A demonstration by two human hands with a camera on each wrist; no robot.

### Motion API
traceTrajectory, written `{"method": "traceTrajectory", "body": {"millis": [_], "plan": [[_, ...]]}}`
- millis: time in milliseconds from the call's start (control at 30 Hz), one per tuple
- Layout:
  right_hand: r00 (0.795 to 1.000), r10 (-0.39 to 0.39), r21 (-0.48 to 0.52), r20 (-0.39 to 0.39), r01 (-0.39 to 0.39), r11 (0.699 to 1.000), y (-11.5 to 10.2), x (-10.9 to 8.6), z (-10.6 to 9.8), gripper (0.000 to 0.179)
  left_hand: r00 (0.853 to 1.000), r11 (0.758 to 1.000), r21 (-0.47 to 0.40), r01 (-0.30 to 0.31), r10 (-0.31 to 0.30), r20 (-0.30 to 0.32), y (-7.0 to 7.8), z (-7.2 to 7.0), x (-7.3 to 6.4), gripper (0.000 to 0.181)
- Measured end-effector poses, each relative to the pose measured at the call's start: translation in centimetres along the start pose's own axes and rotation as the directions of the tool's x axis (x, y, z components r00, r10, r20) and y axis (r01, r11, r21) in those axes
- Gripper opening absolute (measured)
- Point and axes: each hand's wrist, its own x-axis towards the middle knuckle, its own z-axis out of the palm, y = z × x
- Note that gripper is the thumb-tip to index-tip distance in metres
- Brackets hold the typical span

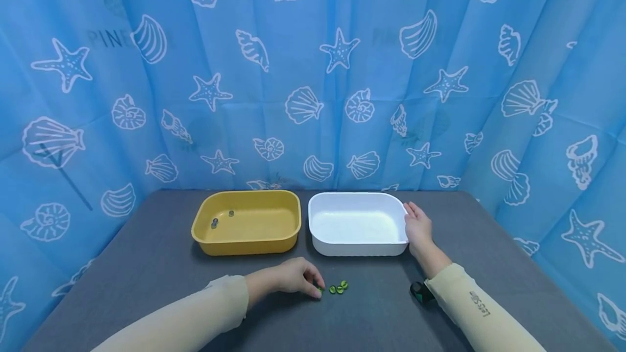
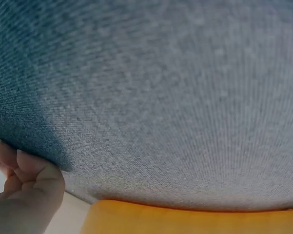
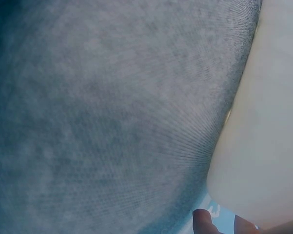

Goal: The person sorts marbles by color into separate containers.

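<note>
My left hand [image 1: 295, 277] is low over the grey table, thumb and forefinger pinching a small shiny green marble [image 1: 320, 288] that is mostly hidden by the fingertips. Just right of it lie several similar green marbles [image 1: 339, 289]. In the left wrist view the curled fingers of the left hand [image 2: 31, 183] show at the lower left, the marble out of sight. A white basin [image 1: 359, 250] stands behind the marbles, and my right hand [image 1: 419, 230] holds its right side at the rim. Only fingertips of that hand [image 3: 204, 222] appear beside the basin wall in the right wrist view.
A yellow basin [image 1: 244, 247] stands left of the white one, a narrow gap between them. Two small grey pieces [image 1: 214, 223] lie inside it. A black object [image 1: 420, 291] is at the right wrist. A blue shell-print curtain [image 1: 313, 140] hangs behind the table [image 1: 381, 308].
</note>
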Motion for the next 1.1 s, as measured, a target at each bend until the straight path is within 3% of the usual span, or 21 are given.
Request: {"method": "traceTrajectory", "body": {"millis": [333, 667, 867, 1100], "plan": [[1.000, -0.006, -0.004, 0.010, 0.006, 1.000, 0.1, 0.0, -0.2, 0.051, 0.996, 0.991, -0.130, -0.020, 0.009, -0.084, 0.3, -0.6, -0.4, 0.014], [1.000, -0.013, 0.000, -0.007, 0.013, 1.000, 0.0, 0.1, -0.1, 0.051, 0.980, 0.977, -0.173, -0.124, 0.094, -0.173, 2.3, -2.0, -0.3, 0.021], [1.000, -0.007, -0.002, -0.012, 0.007, 1.000, 0.2, 0.1, -0.1, 0.051, 0.973, 0.976, -0.167, -0.140, 0.104, -0.206, 3.0, -2.3, 0.1, 0.023], [1.000, 0.002, 0.001, -0.009, -0.002, 1.000, 0.3, 0.3, -0.1, 0.051, 0.948, 0.982, -0.114, -0.152, 0.112, -0.299, 3.8, -3.0, 1.0, 0.021]]}}
